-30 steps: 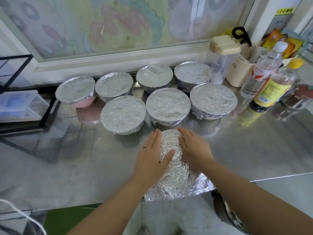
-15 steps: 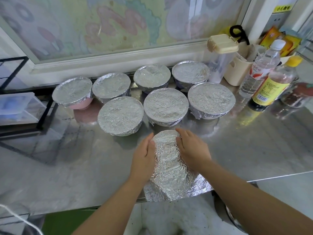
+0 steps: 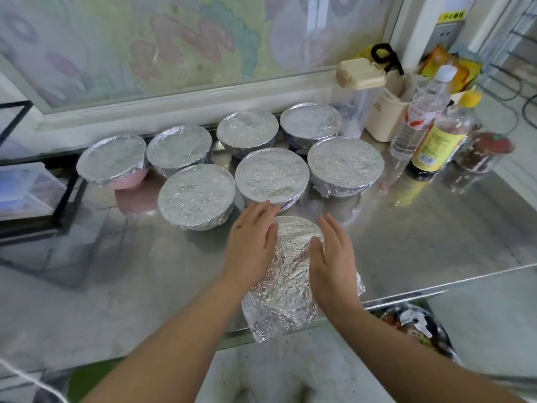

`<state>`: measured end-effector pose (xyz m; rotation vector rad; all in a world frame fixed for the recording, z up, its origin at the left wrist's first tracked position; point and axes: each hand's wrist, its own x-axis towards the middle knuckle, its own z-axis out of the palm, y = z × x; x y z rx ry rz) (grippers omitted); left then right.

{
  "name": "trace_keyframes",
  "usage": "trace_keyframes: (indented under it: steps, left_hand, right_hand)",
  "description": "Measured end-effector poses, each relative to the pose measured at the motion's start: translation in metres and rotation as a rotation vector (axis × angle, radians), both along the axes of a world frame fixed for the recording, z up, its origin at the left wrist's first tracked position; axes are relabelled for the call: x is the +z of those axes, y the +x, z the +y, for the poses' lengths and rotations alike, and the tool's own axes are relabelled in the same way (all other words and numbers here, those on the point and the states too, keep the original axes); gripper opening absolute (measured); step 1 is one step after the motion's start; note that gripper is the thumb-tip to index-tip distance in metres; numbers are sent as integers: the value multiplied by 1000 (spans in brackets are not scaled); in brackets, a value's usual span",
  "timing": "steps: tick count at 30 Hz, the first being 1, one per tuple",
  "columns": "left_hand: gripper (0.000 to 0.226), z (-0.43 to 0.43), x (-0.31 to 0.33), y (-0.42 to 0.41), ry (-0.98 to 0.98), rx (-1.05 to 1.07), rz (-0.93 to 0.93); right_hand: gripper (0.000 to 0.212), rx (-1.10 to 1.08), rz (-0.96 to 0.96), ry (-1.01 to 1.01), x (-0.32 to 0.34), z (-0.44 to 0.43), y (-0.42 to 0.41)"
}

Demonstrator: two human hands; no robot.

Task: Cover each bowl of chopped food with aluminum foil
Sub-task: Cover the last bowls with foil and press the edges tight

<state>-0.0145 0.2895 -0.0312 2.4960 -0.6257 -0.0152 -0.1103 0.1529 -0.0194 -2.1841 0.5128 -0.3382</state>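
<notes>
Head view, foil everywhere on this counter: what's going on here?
A person is wrapping the nearest bowl, at the front edge of the steel counter, in aluminum foil. The left hand and right hand press flat, fingers straight, against either side of the foil sheet. Its near corner juts out loose over the counter edge, so this one isn't finished. Behind it stand seven covered bowls, four in the back row and three in front.

Bright, soft daylight comes through the patterned window behind the counter, whose steel top throws back pale glare and a smeared reflection of the yellow-capped bottle. Shadows are faint (deepest under the foil-covered bowls). The wide lens bends straight edges near the borders; the corners look blurred.
</notes>
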Motion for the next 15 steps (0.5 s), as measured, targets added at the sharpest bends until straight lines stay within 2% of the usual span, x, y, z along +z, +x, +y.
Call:
trace_keyframes:
  steps: [3, 8, 11, 15]
  left_hand:
    - [48, -2, -9, 8, 299, -178, 2]
    - [52, -2, -4, 1, 357, -164, 11]
    - [52, 0, -2, -7, 366, -105, 46]
    - [52, 5, -2, -25, 291, 88, 120]
  right_hand:
    - [56, 4, 142, -156, -21, 20, -13]
    - [60, -17, 123, -213, -35, 18, -13]
    - [53, -16, 116, -92, -36, 12, -8]
    - [47, 22, 121, 164, -36, -6, 6]
